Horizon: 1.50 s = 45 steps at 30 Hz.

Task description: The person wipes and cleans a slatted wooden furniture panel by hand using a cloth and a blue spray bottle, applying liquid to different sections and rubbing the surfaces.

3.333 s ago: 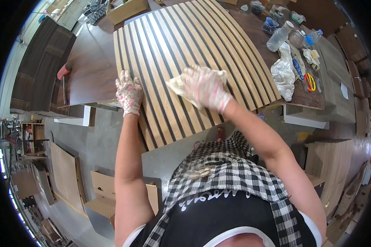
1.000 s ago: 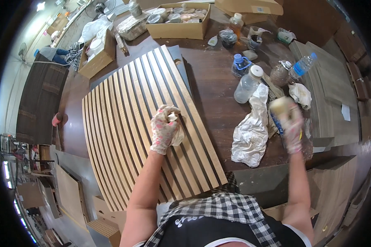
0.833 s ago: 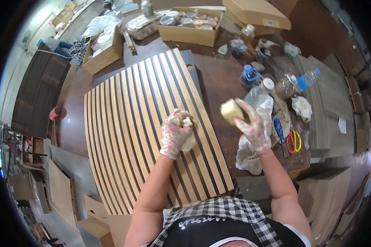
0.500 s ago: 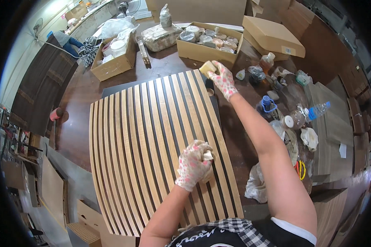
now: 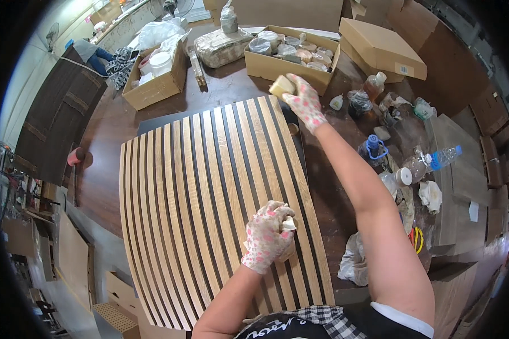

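Note:
A wooden slat panel, light strips over a black backing, lies in front of me on a dark brown table. My right hand, in a white glove with pink spots, reaches to its far right corner. It grips a pale yellow block, perhaps a sponge or sanding block, at the end of the slats. Over the panel's near right part, my left hand, gloved alike, is closed round a crumpled white cloth. Much of the cloth is hidden by the fingers.
Beyond the panel stand a carton of small wrapped tubs, a carton with white pots and a closed box. Bottles, rags and yellow-handled scissors lie right. A person is at far left.
The view has shifted slightly. My right hand and the pale block are a little farther out at the panel's far corner. My left hand keeps its hold on the cloth.

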{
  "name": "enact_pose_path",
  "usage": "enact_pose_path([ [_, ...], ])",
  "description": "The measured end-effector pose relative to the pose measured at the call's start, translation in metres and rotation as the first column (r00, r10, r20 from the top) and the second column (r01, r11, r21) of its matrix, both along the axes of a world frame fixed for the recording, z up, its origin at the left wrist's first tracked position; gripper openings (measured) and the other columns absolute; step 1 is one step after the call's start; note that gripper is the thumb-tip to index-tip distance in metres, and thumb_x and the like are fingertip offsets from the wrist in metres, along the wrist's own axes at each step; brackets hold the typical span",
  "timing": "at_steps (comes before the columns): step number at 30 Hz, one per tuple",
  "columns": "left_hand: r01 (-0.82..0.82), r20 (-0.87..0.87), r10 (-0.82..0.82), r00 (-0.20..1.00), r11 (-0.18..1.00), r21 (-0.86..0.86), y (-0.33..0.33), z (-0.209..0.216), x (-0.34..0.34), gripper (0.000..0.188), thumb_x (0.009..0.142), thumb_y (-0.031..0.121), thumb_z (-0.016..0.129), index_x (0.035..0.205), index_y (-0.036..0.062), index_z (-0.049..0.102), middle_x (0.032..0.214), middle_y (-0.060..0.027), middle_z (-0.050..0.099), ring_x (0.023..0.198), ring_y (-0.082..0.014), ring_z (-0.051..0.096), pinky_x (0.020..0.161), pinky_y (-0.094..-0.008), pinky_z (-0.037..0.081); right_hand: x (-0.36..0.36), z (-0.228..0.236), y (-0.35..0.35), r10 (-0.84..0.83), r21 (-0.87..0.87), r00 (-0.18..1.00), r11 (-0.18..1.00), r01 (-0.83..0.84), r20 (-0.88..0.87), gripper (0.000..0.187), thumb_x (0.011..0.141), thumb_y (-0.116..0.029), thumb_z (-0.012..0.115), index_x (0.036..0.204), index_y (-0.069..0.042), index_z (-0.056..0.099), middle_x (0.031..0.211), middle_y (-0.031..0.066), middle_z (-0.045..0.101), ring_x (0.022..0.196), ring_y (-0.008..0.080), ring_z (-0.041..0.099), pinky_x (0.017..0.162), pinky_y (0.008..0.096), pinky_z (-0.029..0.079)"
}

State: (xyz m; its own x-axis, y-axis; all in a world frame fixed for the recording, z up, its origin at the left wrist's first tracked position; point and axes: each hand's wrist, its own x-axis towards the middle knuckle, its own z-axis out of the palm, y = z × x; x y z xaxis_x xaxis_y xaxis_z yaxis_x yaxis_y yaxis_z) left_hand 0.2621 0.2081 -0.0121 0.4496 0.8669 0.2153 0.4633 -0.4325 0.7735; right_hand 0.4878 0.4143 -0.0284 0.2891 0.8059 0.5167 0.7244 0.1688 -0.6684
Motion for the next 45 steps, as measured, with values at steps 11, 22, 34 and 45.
enact_pose_path([
  [11,-0.023,0.029,0.023,0.999,1.000,0.015,-0.008,-0.010,-0.005,0.023,0.059,-0.002,0.054,0.078,0.0072,0.061,0.082,-0.0078,0.058,0.076,-0.0194,0.059,0.069,-0.0292,0.047,-0.015,0.003,-0.187,0.355,-0.191,0.935,0.918,-0.347,0.012,0.043,0.065,-0.012,0.063,0.106,-0.004,0.053,0.104,0.0142,0.056,0.096,0.0291,0.054,0.084,0.0341,0.042],
  [22,-0.024,0.135,0.026,0.990,1.000,-0.019,0.000,-0.011,-0.005,0.019,0.066,-0.001,0.051,0.082,0.0037,0.061,0.081,-0.0075,0.058,0.077,-0.0180,0.058,0.071,-0.0261,0.044,-0.029,0.052,-0.476,0.475,-0.515,0.770,0.573,-0.638,-0.426,0.038,0.066,-0.014,0.065,0.102,-0.004,0.056,0.099,0.0100,0.059,0.095,0.0201,0.056,0.085,0.0305,0.042],
  [34,0.616,-0.395,-0.492,0.776,0.724,0.311,-0.049,0.021,0.021,0.060,0.063,0.025,0.073,0.117,0.0157,0.048,0.124,-0.0138,0.041,0.119,-0.0315,0.033,0.098,-0.0457,0.028,-0.131,0.021,-0.433,-0.441,-0.254,0.706,0.897,0.361,-0.554,0.052,0.080,-0.015,0.051,0.124,0.005,0.031,0.118,0.0173,0.041,0.109,0.0263,0.041,0.095,0.0346,0.031],
  [45,0.070,-0.473,0.168,0.865,0.893,0.446,0.189,-0.038,0.083,0.041,0.087,0.033,0.034,0.121,0.0134,0.046,0.131,-0.0093,0.037,0.124,-0.0318,0.028,0.102,-0.0429,0.018,-0.147,-0.006,-0.442,-0.451,-0.320,0.824,0.881,0.349,-0.342,0.059,0.079,-0.037,0.050,0.121,0.002,0.035,0.114,0.0222,0.042,0.104,0.0352,0.043,0.089,0.0413,0.034],
])
